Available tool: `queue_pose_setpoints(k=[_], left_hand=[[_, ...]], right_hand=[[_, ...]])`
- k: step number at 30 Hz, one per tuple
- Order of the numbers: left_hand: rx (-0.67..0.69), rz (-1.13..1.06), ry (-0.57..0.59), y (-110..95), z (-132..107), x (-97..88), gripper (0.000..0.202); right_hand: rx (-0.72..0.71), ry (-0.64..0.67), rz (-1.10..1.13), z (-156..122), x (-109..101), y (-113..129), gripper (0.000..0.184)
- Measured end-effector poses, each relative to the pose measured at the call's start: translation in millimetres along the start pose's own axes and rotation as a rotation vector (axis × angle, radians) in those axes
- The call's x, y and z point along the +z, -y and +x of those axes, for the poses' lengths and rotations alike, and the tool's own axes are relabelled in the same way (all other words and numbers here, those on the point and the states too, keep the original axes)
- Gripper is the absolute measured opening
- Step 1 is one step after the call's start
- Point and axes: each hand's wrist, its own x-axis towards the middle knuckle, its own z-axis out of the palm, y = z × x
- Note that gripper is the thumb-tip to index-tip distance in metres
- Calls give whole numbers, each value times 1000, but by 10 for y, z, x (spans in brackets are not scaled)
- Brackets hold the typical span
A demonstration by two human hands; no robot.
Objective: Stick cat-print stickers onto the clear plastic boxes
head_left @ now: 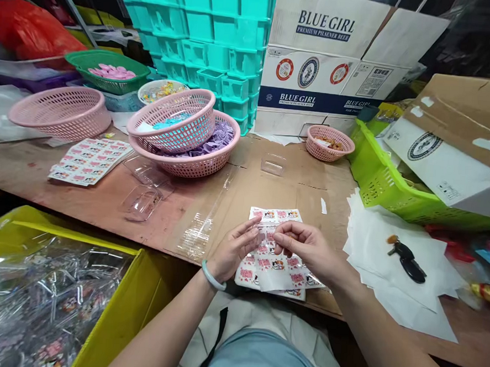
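Note:
Over the sticker sheets (279, 266), my left hand (235, 249) grips a small clear plastic box (266, 233) between thumb and fingers. A pale bangle circles that wrist. My right hand (301, 245) is closed in a pinch at the box's right side; whatever sits between its fingertips is too small to make out. The sheets carry rows of pink lettering and cartoon animals, and lie at the table's front edge beneath both hands. Farther back, another clear plastic box (273, 164) rests on the cardboard.
Pink baskets (183, 166) with purple and blue pieces stand back left, near more sticker sheets (91, 160) and clear boxes (142, 202). A yellow bin (139, 288) holds packed clear boxes. On the right are white papers (400, 281), black snips (408, 260) and a green basket (378, 180).

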Motion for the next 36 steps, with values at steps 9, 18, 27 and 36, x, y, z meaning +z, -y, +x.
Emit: queue_pose_setpoints(k=[9,18,27,36], left_hand=[[17,-4,20,53,5,-50,42],[14,-15,1,52,-1,-52,42],[37,3,5,74,-12,-46,43],[27,9,5,83,-14,-69,43]], right_hand=[[91,-48,-127,99,-3,-10,38],[-49,-236,-148,73,49,-74,39],[28,-275,-190,75,163,-85,39],[85,-231,-182,91,175,-29,37]])
